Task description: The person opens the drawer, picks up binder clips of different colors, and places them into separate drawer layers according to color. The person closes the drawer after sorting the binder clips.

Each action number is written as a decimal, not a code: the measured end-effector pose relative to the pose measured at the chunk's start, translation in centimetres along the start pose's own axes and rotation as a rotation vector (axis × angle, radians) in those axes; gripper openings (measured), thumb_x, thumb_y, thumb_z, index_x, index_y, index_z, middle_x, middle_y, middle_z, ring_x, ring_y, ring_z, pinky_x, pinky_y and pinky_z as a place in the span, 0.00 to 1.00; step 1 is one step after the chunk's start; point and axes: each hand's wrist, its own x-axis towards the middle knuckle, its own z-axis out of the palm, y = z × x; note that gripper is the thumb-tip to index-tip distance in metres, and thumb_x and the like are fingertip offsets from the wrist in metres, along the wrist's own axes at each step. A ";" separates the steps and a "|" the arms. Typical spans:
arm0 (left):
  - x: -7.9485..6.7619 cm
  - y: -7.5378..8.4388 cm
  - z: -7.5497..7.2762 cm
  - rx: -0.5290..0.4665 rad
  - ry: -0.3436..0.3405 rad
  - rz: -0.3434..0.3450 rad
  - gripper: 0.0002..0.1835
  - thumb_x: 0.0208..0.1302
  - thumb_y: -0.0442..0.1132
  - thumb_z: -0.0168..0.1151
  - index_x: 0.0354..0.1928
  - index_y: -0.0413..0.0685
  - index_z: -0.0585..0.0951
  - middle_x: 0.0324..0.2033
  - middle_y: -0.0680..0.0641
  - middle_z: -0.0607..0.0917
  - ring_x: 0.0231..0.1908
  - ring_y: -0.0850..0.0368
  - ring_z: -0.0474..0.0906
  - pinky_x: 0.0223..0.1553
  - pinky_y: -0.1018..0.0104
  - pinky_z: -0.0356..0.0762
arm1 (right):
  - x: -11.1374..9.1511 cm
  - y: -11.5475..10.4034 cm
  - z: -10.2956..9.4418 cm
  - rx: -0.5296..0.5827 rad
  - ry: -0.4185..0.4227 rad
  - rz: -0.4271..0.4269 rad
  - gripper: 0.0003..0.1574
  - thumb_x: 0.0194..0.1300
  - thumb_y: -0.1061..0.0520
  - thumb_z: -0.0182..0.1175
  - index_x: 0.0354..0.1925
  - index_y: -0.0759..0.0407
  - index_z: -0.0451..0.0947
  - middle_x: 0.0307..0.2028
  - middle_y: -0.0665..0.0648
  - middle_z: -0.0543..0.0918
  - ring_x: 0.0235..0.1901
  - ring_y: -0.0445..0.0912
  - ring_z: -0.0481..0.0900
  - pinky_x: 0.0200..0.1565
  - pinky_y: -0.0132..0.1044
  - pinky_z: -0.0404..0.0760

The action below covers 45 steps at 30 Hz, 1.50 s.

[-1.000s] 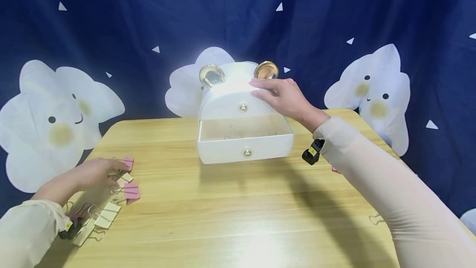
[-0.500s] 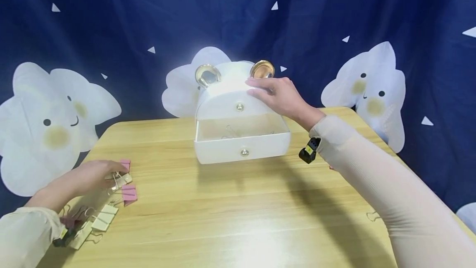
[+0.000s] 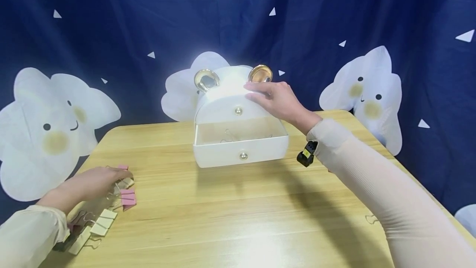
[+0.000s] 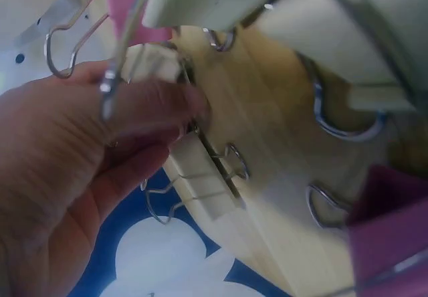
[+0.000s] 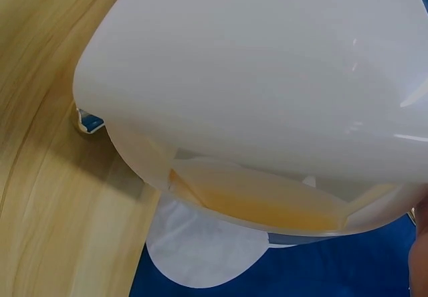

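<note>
Clip point(image 4: 152, 59), cream, near the table's point(image 3: 208, 214) left edge: I have the left hand point(image 3: 94, 182) apparently pinching it between thumb and fingers. I judge it light, stiff and slick-sided, best taken across its flat faces. My right hand point(image 3: 280, 101) rests, fingers extended, on the box point(image 3: 219, 113) toward the far edge.

Navy fabric backdrop point(image 3: 316, 20) hung behind a pale wood-grain table point(image 3: 171, 202).
Fabric gathered in soft vertical folds, scattered with small white triangles point(image 3: 272, 12). Large white star-like figures are printed across it: the left figure point(image 3: 33, 106) and right figure point(image 3: 384, 73) marked with dark eyes, small smiles and yellowish cheeks; the central figure point(image 3: 176, 98) partly hidden. Table's far corners rounded. Near surface lit by a bright glare patch point(image 3: 264, 255); a long soft shadow point(image 3: 327, 212) cast toward the right.
</note>
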 end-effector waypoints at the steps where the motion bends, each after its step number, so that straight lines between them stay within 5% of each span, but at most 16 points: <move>1: 0.1 0.0 -0.1 -0.010 0.010 -0.004 0.29 0.45 0.19 0.65 0.54 0.42 0.80 0.48 0.39 0.83 0.42 0.39 0.82 0.39 0.48 0.81 | 0.0 0.0 0.0 0.002 0.000 -0.003 0.21 0.67 0.44 0.63 0.56 0.45 0.83 0.52 0.45 0.84 0.53 0.42 0.80 0.52 0.38 0.79; 8: 0.6 -0.2 -1.5 -0.035 0.091 -0.014 0.30 0.49 0.39 0.75 0.55 0.36 0.79 0.45 0.41 0.85 0.40 0.45 0.83 0.41 0.47 0.81 | 0.5 -0.1 -0.1 -0.017 0.015 -0.040 0.20 0.67 0.44 0.62 0.56 0.45 0.83 0.51 0.45 0.84 0.53 0.43 0.80 0.51 0.38 0.78; 19: 1.9 2.1 -5.6 -0.193 0.196 -0.033 0.34 0.54 0.40 0.74 0.62 0.38 0.74 0.26 0.62 0.79 0.29 0.68 0.78 0.31 0.66 0.79 | 0.4 -0.2 -0.2 -0.001 0.007 -0.010 0.21 0.67 0.42 0.63 0.56 0.43 0.83 0.51 0.44 0.84 0.52 0.42 0.80 0.50 0.38 0.79; 29: 4.2 5.1 -8.7 -0.328 0.340 0.056 0.34 0.51 0.36 0.77 0.62 0.43 0.76 0.31 0.55 0.83 0.28 0.67 0.79 0.31 0.68 0.82 | 0.1 -0.2 -0.2 0.011 0.008 -0.001 0.21 0.67 0.43 0.63 0.56 0.44 0.83 0.52 0.44 0.83 0.53 0.42 0.80 0.50 0.38 0.80; 38: 5.8 8.1 -12.1 -0.332 0.312 0.051 0.31 0.56 0.41 0.74 0.61 0.46 0.76 0.33 0.55 0.83 0.34 0.62 0.81 0.38 0.64 0.83 | 0.0 -0.2 -0.1 0.015 0.013 -0.003 0.21 0.67 0.43 0.63 0.56 0.44 0.83 0.52 0.45 0.83 0.54 0.42 0.79 0.50 0.38 0.80; 45: 7.6 10.5 -14.5 -0.351 0.319 0.127 0.30 0.56 0.42 0.74 0.62 0.46 0.77 0.41 0.51 0.84 0.38 0.59 0.81 0.40 0.63 0.82 | -0.2 -0.1 0.0 0.010 0.016 -0.002 0.21 0.67 0.43 0.63 0.56 0.44 0.83 0.52 0.45 0.83 0.54 0.42 0.79 0.51 0.38 0.80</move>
